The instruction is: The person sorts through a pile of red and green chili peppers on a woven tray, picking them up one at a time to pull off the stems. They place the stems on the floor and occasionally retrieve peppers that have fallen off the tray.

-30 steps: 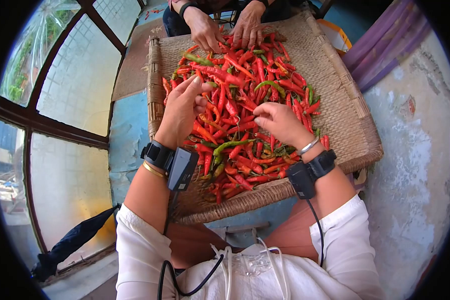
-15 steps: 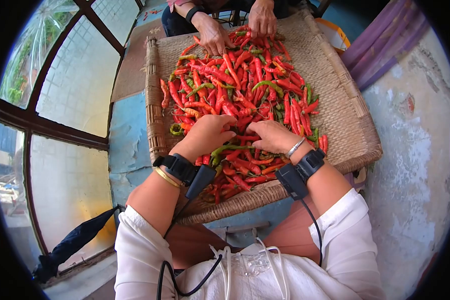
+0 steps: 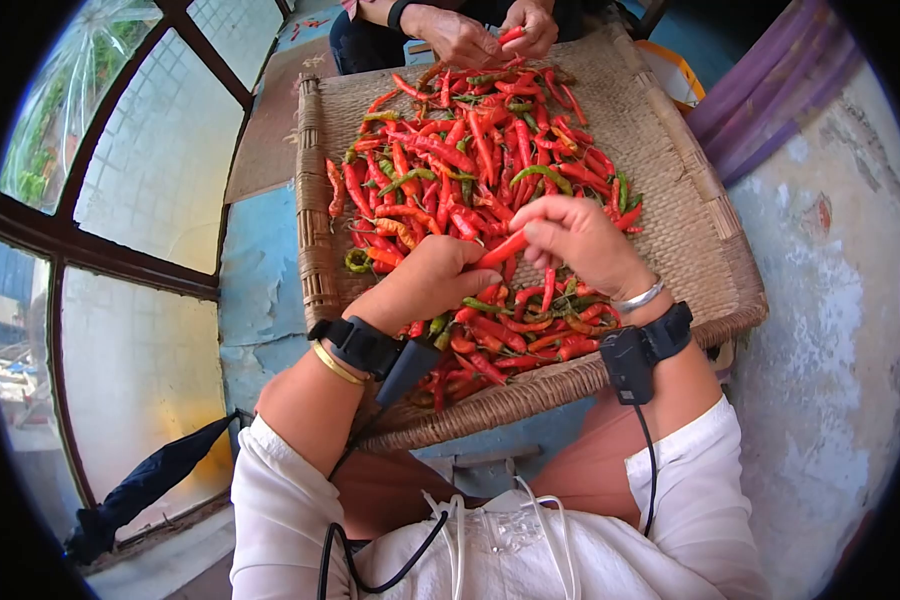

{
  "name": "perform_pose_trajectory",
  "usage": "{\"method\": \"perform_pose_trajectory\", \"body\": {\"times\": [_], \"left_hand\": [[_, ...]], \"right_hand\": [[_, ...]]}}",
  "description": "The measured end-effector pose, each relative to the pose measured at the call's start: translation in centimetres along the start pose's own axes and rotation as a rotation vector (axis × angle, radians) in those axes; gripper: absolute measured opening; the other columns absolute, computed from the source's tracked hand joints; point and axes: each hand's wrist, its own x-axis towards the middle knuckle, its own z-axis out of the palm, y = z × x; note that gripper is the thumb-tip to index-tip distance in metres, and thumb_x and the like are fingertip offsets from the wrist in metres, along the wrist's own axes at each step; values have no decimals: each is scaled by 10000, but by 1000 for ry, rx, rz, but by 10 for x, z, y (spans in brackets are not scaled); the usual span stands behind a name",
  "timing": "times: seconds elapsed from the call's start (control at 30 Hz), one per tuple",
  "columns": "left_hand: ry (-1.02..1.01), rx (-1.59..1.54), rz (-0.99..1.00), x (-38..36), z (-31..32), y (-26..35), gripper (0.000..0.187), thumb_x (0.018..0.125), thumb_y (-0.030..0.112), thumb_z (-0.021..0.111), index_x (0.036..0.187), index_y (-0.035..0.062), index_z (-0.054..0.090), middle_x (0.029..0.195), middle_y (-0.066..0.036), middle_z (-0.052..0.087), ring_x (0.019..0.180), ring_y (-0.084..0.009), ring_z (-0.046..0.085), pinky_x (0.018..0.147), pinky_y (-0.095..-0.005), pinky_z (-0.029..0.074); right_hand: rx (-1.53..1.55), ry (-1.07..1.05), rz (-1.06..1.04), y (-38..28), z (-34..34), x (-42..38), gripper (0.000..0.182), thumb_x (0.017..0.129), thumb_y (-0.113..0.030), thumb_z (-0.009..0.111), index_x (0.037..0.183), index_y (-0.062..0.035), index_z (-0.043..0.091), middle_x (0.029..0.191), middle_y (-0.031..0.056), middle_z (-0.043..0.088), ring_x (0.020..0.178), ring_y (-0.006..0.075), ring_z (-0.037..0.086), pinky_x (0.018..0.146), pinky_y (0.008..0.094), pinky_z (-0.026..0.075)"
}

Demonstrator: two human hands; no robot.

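Above the woven tray (image 3: 692,235), the left hand (image 3: 428,275) and right hand (image 3: 580,243) are clamped on opposite ends of one red chili pepper (image 3: 500,251); loose red and green chilies (image 3: 445,152) lie beneath.

The right hand (image 3: 582,240), down at the chili pile (image 3: 430,150) half a second ago, has shifted toward the right side of the woven tray (image 3: 490,405), and a long red chili pepper (image 3: 500,250) now spans from it to the left hand (image 3: 435,275) over the tray's near half. At the tray's far edge, the co-worker's hands (image 3: 457,40), earlier in the pile, have drawn back and hold a second red chili pepper (image 3: 512,35) between them.
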Motion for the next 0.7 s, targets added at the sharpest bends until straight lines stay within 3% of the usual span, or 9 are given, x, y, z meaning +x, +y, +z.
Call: {"method": "perform_pose_trajectory", "body": {"times": [0.1,0.3,0.33,0.37,0.43,0.47,0.57,0.63,0.7], "left_hand": [[-44,-336,-267,-1,-15,10,223,856,203,539,935,1,593,630,1,576,498,-34,461,448,-195,379],[643,-1043,-188,8,-41,-22,356,881,279,493,1098,-3,496,906,-35,590,623,-52,517,523,-182,418],[766,-1113,-247,8,-42,-23,382,877,270,501,1131,-13,467,947,-43,581,655,-59,528,549,-186,427],[765,-1110,-244,9,-39,-22,382,877,270,501,1131,-13,467,947,-43,581,655,-59,528,549,-186,427],[578,-780,-223,7,-26,-18,376,870,245,514,1152,0,465,928,-40,585,666,-71,541,572,-201,447],[411,-746,-236,6,-22,-18,393,859,213,532,1184,11,446,929,-39,586,676,-87,551,583,-216,456],[193,-423,-159,10,4,-32,396,844,186,554,1184,12,448,905,-24,592,666,-95,554,572,-225,456],[208,-141,-119,9,8,-35,457,816,130,569,1216,-3,394,803,-43,611,634,-123,567,570,-242,453],[120,289,-55,7,7,-36,541,785,92,571,1255,-4,321,697,-87,607,618,-182,587,575,-282,454]], "right_hand": [[174,89,-34,0,-9,1,255,882,-244,484,989,-25,562,712,0,573,603,56,528,545,184,435],[-202,209,55,20,-10,17,271,830,-211,550,997,1,571,740,19,591,598,72,542,555,212,455],[-263,160,56,30,-12,21,321,787,-169,577,1052,10,543,851,84,601,718,181,591,667,287,480],[-262,162,53,36,-12,24,321,787,-169,577,1052,10,543,851,84,601,718,181,591,667,287,480],[-686,148,-248,43,-8,27,386,762,-139,574,1118,-8,501,989,144,565,903,298,559,802,343,442],[-665,104,-172,44,-5,27,445,739,-114,575,1160,-25,462,1086,182,506,1035,360,470,888,373,384],[-810,18,-151,63,4,25,473,743,-79,576,1189,-34,425,1044,153,503,879,275,552,800,327,436],[-878,87,-248,63,5,25,452,715,-80,595,1142,-31,457,957,157,522,896,299,547,788,353,439],[-996,-12,-44,55,2,25,364,696,-94,601,1048,-31,534,937,160,575,941,320,534,816,389,428]]}}
